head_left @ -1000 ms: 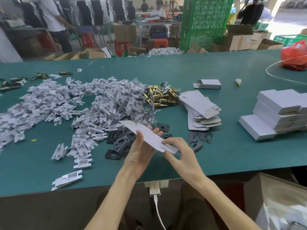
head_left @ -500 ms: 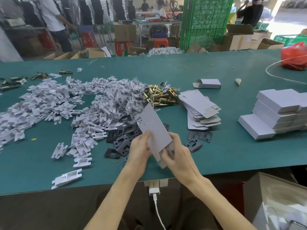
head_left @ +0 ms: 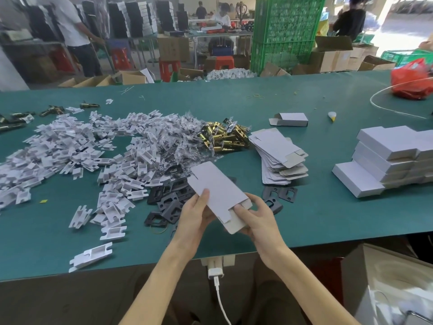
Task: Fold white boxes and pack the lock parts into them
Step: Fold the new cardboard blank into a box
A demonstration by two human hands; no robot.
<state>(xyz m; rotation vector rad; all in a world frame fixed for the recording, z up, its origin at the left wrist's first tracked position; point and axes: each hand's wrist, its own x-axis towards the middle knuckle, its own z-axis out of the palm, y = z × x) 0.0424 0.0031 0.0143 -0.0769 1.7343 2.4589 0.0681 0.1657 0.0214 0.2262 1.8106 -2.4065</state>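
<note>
Green table top [head_left: 328,221] under both hands. Stack of flat white cardboard blanks [head_left: 278,156] beyond right hand [head_left: 257,219]; black metal plates [head_left: 168,202] just beyond left hand [head_left: 196,214]. White cardboard box sleeve [head_left: 218,186] held above table: left hand grips its side, thumb on top; right hand pinches near-end flap. Judgement: squeeze long edges to pop sleeve square, then tuck flap on crease. Long axis runs away, leaning left; flap end nearest.

You are in a factory packing hall: a long green table [head_left: 304,95] heaped with small parts [head_left: 70,146], stacked green crates [head_left: 288,31], cardboard cartons [head_left: 332,57] and other workers [head_left: 70,26] behind.
</note>
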